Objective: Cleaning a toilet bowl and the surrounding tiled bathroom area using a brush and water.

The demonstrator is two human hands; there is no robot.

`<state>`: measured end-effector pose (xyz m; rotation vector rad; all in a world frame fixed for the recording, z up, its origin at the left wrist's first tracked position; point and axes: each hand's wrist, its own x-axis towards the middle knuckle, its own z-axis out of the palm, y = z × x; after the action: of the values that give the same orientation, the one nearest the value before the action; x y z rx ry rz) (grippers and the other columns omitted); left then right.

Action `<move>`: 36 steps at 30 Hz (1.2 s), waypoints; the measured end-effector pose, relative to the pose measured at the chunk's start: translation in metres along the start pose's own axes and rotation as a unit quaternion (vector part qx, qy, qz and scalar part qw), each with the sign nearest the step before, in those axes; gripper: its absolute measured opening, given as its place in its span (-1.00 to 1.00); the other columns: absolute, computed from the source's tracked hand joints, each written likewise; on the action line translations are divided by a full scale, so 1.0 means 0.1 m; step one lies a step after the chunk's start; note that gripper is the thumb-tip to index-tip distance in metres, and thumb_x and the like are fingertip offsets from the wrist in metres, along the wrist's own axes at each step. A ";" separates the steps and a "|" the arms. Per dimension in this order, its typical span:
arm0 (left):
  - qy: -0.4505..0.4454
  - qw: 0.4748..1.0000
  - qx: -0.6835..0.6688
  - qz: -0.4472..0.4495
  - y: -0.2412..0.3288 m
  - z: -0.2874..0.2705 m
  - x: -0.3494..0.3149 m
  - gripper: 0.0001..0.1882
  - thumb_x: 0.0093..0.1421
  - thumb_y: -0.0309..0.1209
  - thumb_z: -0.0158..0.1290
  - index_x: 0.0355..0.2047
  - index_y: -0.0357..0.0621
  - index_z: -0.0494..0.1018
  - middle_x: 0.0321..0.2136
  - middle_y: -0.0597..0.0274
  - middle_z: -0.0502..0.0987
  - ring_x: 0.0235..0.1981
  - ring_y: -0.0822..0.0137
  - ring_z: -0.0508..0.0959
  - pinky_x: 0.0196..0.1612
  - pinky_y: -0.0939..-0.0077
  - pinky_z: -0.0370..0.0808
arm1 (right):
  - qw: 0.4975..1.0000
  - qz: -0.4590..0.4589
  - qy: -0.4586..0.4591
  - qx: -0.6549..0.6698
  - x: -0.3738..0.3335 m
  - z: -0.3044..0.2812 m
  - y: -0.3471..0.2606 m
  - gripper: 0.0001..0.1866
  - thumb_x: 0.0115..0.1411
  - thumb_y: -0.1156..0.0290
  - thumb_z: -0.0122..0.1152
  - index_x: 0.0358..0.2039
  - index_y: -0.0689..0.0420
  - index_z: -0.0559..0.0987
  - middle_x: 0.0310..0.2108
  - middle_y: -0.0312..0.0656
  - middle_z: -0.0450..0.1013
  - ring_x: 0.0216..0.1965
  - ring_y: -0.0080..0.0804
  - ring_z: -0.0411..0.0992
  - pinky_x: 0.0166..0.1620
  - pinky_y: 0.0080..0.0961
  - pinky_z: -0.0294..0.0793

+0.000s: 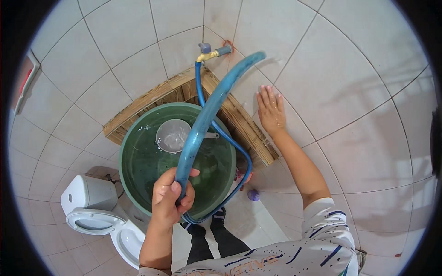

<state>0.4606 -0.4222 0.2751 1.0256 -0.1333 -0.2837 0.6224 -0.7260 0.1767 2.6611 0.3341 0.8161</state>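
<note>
My left hand (170, 197) is closed around a blue hose (202, 126), whose free end rises across the basin and points toward the tiled wall at the right. That end looks slightly blurred; whether water leaves it I cannot tell. Flat on the wet wall tiles (304, 92) lies my right hand (271, 110), fingers stretched out and holding nothing. Below the hose stands a large round green tub (177, 106) with water in it. A pale dipper (171, 134) with a handle floats there, partly covered by the hose. The hose's other end joins a brass tap (207, 56).
Wooden-look ledges (251, 131) run along the walls behind the tub. A white toilet (94, 198) with its lid raised is at the lower left. Near my feet, a purple object (253, 195) sits on the floor. A red-and-white framed item (27, 80) hangs far left.
</note>
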 end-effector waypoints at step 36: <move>0.165 0.983 -0.078 -0.015 0.03 -0.98 0.92 -0.64 0.17 -0.22 -0.29 -0.18 -0.27 0.23 -0.81 0.36 0.15 -0.87 0.63 0.06 -0.84 0.78 0.02 | 0.967 0.026 -0.100 0.233 1.74 2.23 -1.62 -0.49 0.04 0.21 -0.16 0.02 0.10 0.15 0.05 -0.07 0.06 0.09 -0.14 -0.01 0.07 -0.13 -0.06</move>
<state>0.5723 -0.3668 0.2252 0.9059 0.2024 -0.1454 0.8714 -0.5776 0.0277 3.1687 0.4526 0.5228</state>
